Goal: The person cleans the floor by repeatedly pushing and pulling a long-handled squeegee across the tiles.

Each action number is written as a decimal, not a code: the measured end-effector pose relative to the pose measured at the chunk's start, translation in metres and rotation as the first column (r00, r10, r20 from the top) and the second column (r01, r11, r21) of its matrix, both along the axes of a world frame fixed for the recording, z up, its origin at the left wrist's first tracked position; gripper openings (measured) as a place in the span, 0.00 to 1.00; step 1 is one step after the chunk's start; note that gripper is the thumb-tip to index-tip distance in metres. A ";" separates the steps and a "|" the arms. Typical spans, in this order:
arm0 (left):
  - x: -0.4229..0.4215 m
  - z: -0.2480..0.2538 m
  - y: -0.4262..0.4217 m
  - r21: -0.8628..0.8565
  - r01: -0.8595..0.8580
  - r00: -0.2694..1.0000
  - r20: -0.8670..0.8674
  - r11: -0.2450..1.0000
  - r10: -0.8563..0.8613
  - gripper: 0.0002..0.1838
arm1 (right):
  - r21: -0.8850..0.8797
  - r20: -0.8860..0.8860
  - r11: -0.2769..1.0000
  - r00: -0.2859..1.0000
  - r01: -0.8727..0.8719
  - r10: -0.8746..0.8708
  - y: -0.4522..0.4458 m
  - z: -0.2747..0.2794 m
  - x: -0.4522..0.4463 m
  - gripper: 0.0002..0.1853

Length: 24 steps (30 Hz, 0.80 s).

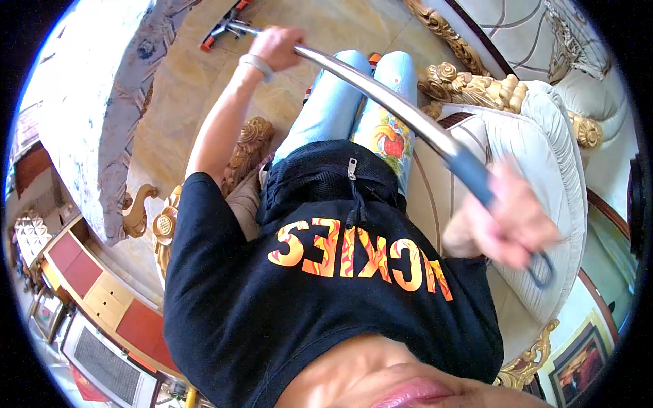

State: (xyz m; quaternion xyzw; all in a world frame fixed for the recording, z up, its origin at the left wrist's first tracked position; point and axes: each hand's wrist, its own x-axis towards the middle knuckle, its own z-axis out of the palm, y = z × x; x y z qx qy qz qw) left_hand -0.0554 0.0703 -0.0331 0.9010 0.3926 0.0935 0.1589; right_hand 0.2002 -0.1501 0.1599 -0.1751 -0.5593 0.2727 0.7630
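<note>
A pale pleated cushion [554, 183] lay beside a carved gilt armrest [473, 88]. Marbled floor tiles [173, 102] spread ahead. A red-and-yellow cabinet [102, 292] filled the lower left, a framed picture [583, 367] the lower right.

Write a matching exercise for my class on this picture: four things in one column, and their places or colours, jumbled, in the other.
Column 1
1. Left hand
2. T-shirt
3. Right hand
4. Jeans

Column 2
A. Black, with flame-patterned letters
B. At the dark end of the pole, near its hanging loop
C. Light blue, with a colourful picture on one leg
D. Around the bare metal shaft

Right pairs: 1-D, 2-A, 3-B, 4-C
</note>
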 end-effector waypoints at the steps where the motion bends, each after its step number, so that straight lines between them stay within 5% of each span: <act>1: -0.024 -0.017 0.018 0.113 -0.079 0.997 -0.001 0.990 0.080 0.13 | 0.006 0.043 0.995 0.994 -0.103 0.103 0.014 -0.018 -0.016 0.12; 4: -0.064 -0.030 0.029 0.379 -0.480 0.842 -0.055 0.791 0.537 0.20 | -0.129 0.269 0.981 0.947 -0.144 0.174 0.043 -0.059 -0.072 0.11; 7: -0.110 -0.076 0.053 0.000 -0.753 0.657 -0.056 0.658 0.752 0.29 | 0.005 0.522 1.000 0.853 0.006 -0.008 0.085 -0.117 -0.128 0.11; 8: -0.114 -0.081 0.055 -0.169 -0.799 0.590 -0.038 0.577 0.807 0.31 | -0.085 0.544 0.996 0.839 0.023 0.027 0.096 -0.112 -0.133 0.11; 9: -0.111 -0.077 0.054 -0.234 -0.776 0.601 0.004 0.585 0.799 0.35 | -0.123 0.580 0.992 0.813 0.019 0.056 0.113 -0.130 -0.138 0.11; 11: -0.084 -0.053 0.040 -0.086 -0.645 0.749 0.127 0.759 0.651 0.29 | -0.128 0.572 0.992 0.816 -0.007 0.080 0.158 -0.168 -0.137 0.10; 12: -0.075 -0.048 0.037 -0.054 -0.539 0.820 0.195 0.840 0.538 0.27 | -0.384 0.527 0.923 0.817 -0.018 0.235 0.163 -0.178 -0.127 0.12; 14: -0.064 -0.055 0.042 -0.025 -0.463 0.874 0.155 0.886 0.461 0.21 | -0.475 0.493 0.880 0.830 0.003 0.263 0.188 -0.220 -0.112 0.18; 19: -0.053 -0.052 0.037 -0.302 -0.491 0.724 0.380 0.817 0.575 0.16 | -0.270 0.607 0.959 0.788 0.085 0.101 0.151 -0.183 -0.105 0.19; 23: -0.053 -0.083 0.040 -0.294 -0.640 0.673 0.231 0.710 0.703 0.21 | -0.299 0.697 0.949 0.702 0.098 0.147 0.069 -0.121 -0.061 0.21; 24: -0.049 -0.089 0.036 -0.460 -0.623 0.579 0.272 0.632 0.769 0.22 | -0.323 0.742 0.940 0.646 0.113 0.177 0.050 -0.101 -0.042 0.21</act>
